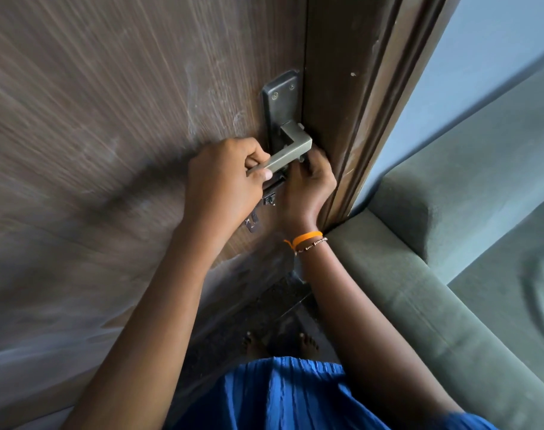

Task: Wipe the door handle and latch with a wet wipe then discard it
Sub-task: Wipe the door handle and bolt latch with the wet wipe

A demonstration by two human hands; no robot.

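A square metal door handle (290, 153) juts from a dark backplate (280, 100) on the brown wooden door (109, 119). My left hand (224, 181) is closed around the lever's free end. My right hand (307, 187), with an orange thread and a bead bracelet at the wrist, is tucked under the lever near the door's edge, fingers curled against the plate. No wet wipe shows in either hand; the right palm is hidden. A metal latch (255, 220) sits on the door below the handle, partly covered by my hands.
The dark door frame (357, 103) runs down the right of the handle. A grey-green sofa (435, 243) stands close on the right, its arm touching the frame. My bare feet (280, 342) stand on dark floor by the door.
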